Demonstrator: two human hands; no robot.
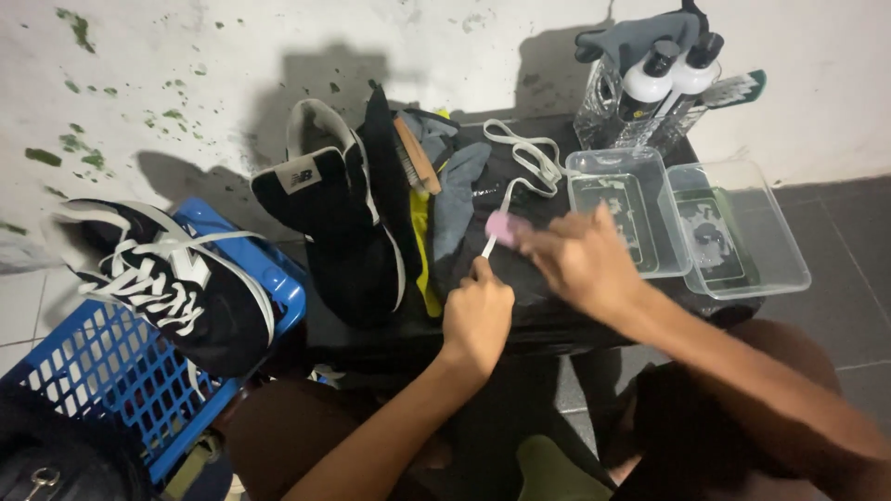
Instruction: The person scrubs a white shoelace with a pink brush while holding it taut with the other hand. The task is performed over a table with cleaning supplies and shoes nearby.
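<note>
My left hand [477, 314] is closed around the white handle of a small brush whose pink head [502, 227] points up over a black mat [557, 306] on the low table. My right hand [580, 260] hovers right beside the brush head, fingers reaching toward it, blurred by motion. A black sneaker without laces [339, 218] lies on the table just left of my hands. White shoelaces [531, 158] lie behind the brush. A grey cloth [455, 199] and a wooden brush [416, 153] rest between the sneaker and the laces.
Two clear plastic tubs [738, 232] with a little water stand at the right. Behind them are bottles with black caps [664, 79] and a grey glove. A second black sneaker with white laces [172, 278] sits on a blue plastic basket [111, 380] at the left.
</note>
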